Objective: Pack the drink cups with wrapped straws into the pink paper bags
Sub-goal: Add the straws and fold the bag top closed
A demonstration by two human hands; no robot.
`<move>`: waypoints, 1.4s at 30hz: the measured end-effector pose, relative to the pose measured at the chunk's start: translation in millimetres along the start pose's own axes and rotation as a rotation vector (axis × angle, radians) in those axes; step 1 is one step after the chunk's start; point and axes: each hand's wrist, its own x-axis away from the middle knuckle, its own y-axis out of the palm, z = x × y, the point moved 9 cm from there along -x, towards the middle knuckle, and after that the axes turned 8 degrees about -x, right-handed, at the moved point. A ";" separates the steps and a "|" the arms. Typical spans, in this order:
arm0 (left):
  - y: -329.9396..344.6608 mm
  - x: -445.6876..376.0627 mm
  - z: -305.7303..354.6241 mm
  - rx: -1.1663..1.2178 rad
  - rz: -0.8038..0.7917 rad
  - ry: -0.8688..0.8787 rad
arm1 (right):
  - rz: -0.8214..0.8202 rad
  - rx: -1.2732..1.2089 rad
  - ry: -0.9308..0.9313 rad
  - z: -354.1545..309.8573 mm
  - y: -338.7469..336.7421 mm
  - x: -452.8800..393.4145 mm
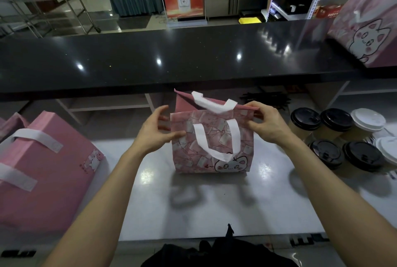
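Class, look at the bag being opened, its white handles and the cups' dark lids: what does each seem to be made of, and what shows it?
Pink bag: printed paper, matte; it holds sharp creases and stands stiffly.
White handles: flat strips, probably paper; a matte, folded band.
Black lids: likely moulded plastic, slightly glossy, with raised rims catching light.

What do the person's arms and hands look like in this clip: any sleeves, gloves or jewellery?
Both forearms are bare up to the frame edge, no sleeves showing. The left hand and right hand wear no gloves, and no rings, watch or bracelets are visible.
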 end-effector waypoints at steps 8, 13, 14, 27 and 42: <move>43.0 19.1 -20.1 0.047 -0.289 -0.062 | -0.036 -0.020 -0.016 -7.6 5.2 2.5; 33.2 13.7 -18.0 -0.029 -0.249 -0.006 | -0.032 -0.007 -0.009 -6.5 1.8 1.5; 29.1 12.5 -13.7 -0.027 -0.237 0.016 | -0.032 -0.004 -0.008 -6.5 1.7 1.1; 11.4 -14.6 20.0 0.247 -0.436 0.080 | -0.075 -0.036 0.014 -11.6 1.1 -2.2; -29.8 -32.3 41.9 0.064 -0.006 0.261 | -0.042 -0.039 0.040 -6.2 -3.1 -10.5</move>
